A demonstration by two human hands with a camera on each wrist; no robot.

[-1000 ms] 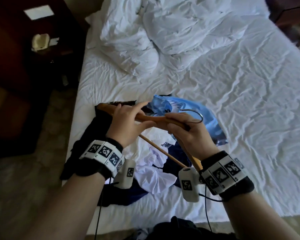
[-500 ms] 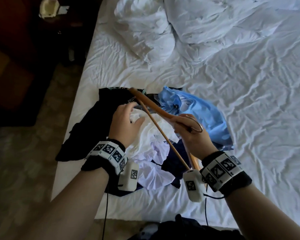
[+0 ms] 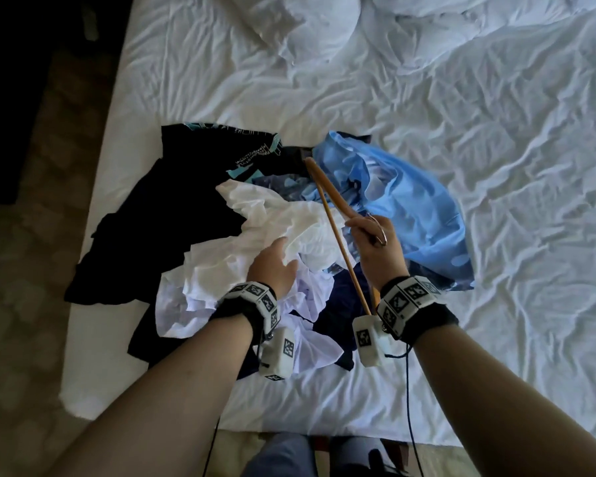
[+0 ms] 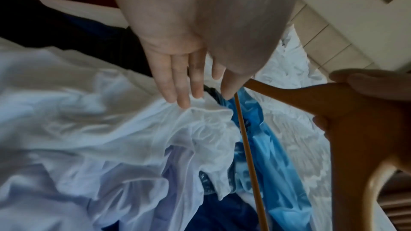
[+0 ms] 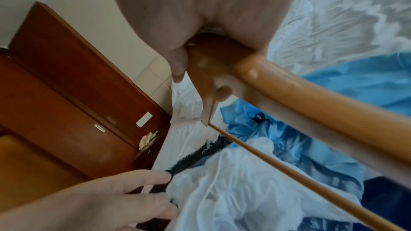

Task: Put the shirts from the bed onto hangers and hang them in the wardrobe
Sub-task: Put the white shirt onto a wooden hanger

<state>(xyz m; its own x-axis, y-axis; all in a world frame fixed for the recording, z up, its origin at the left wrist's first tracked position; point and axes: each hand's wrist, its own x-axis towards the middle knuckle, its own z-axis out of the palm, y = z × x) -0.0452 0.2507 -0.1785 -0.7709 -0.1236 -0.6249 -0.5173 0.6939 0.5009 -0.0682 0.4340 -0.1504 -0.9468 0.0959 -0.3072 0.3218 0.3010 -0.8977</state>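
— How far along are we?

— Early, I judge: no shirt is on a hanger yet. The left hand (image 3: 272,266) lies flat, fingers straight, on the crumpled white cotton shirt (image 3: 255,232). Beside it the right hand (image 3: 375,246) grips the brown wooden hanger with metal hook (image 3: 327,187) at its neck, above the pile.

— And the rest?

— Farther off, the black printed T-shirt (image 3: 172,208) and light-blue dotted shirt (image 3: 410,204) lie on the white-sheeted bed (image 3: 496,132), waiting.

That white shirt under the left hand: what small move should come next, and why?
Probably closing the fingers to pinch the white shirt and lift it. The left hand lies open on it with straight fingers, while the right hand already grips the wooden hanger.
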